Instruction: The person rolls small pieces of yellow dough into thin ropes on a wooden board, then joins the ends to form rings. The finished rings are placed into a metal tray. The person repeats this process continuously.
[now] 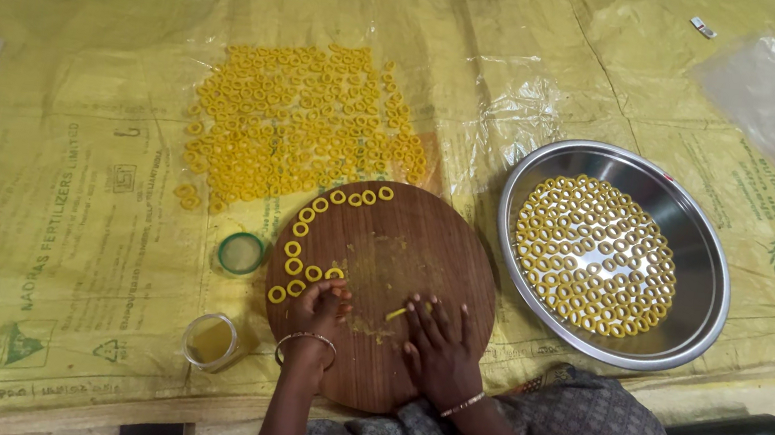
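Working low on a round wooden board (pixel 389 278): left hand (pixel 321 307) with fingers curled onto a yellow dough ring (pixel 334 274) at the board's near left edge, right hand (pixel 439 342) flat, fingers spread, pressing a short yellow dough strip (pixel 396 314); strip mostly hidden under the fingers. About a dozen rings curving along the board's left rim. Beside the board on the left, two small containers: a glass cup (pixel 211 340) with yellowish liquid and a green-rimmed lid (pixel 241 253), contents hard to make out. To the right, one steel bowl (pixel 697 250) with one layer of rings, too many to count. Farther off, a large patch of rings (pixel 300 121) on clear plastic over the yellow sheet (pixel 60 204). Another batch cut off at the far right edge.
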